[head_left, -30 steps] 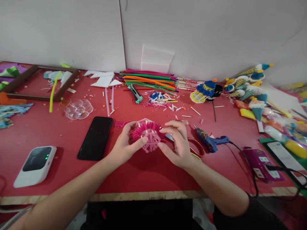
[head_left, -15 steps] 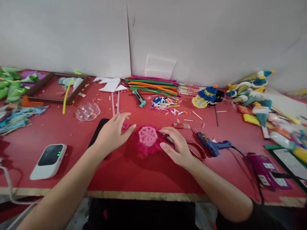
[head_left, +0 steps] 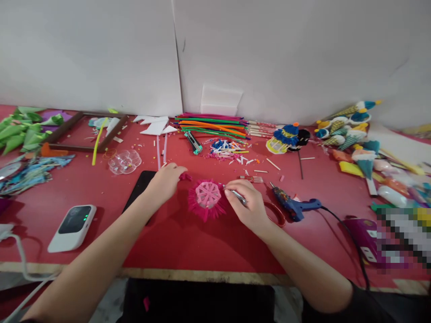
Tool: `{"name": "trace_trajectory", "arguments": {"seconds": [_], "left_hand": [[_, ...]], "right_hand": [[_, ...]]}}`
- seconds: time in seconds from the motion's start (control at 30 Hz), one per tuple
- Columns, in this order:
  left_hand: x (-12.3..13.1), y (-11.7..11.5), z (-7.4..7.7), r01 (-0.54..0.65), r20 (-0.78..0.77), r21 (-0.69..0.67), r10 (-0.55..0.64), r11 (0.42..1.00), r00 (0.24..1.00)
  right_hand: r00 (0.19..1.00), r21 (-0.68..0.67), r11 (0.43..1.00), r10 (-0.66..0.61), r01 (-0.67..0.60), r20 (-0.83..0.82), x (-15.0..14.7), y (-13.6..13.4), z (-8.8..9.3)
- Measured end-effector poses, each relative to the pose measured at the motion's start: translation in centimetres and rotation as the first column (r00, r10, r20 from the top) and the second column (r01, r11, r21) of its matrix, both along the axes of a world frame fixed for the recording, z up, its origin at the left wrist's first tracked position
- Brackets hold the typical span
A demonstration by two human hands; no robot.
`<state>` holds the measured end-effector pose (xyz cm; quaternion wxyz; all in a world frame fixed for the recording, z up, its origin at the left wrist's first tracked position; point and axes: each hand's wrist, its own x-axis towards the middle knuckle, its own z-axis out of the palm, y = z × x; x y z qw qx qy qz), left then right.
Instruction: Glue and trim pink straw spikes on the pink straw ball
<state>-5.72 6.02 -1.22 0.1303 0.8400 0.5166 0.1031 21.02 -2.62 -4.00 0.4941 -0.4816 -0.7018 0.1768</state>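
A round pink fringed craft piece (head_left: 208, 199) with a spoked wheel on top lies on the red table (head_left: 202, 242). My left hand (head_left: 166, 179) reaches past it to the left, fingers curled down on a small magenta fringe scrap (head_left: 185, 177). My right hand (head_left: 247, 204) rests just right of the craft piece, fingers closed around the blades of the red-handled scissors (head_left: 269, 211), whose metal tip points at the piece.
A black phone (head_left: 139, 190) lies under my left forearm, a white router (head_left: 72, 226) at the left. A blue glue gun (head_left: 294, 205) with cord lies to the right. Coloured straws (head_left: 212, 121), cut bits, a clear tray (head_left: 124, 161), a wooden frame (head_left: 84, 130) and paper cones (head_left: 350, 123) line the back.
I set the craft piece down on the table. My left hand moved off it to the magenta scrap; my right hand closed on the scissors.
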Motion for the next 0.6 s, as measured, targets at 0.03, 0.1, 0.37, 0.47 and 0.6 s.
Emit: {"name": "trace_trajectory", "arguments": {"seconds": [0.03,0.1,0.37,0.47,0.6], "left_hand": [[0.7,0.6,-0.1,0.013,0.005,-0.002,-0.013,1.000,1.000],[2.3,1.8,-0.1,0.053,0.018,-0.018,-0.053,0.998,0.998],[8.8,6.7,0.6,0.213,0.128,-0.140,-0.196,0.967,0.972],[9.4,8.1,0.8,0.170,0.223,-0.204,-0.124,0.964,0.967],[8.1,8.4,0.9,0.070,0.366,-0.263,0.032,0.962,0.930]], "right_hand": [[1.000,0.011,1.000,-0.009,0.009,0.008,0.0,0.1,-0.1],[0.999,0.040,0.998,-0.045,0.044,0.023,0.0,0.3,-0.3],[0.989,0.098,0.988,-0.128,0.121,0.069,0.0,0.8,-0.7],[0.989,0.093,0.989,-0.123,0.115,0.084,-0.1,0.8,-0.7],[0.988,0.068,0.990,-0.127,0.121,0.087,0.0,0.8,-0.3]]}}
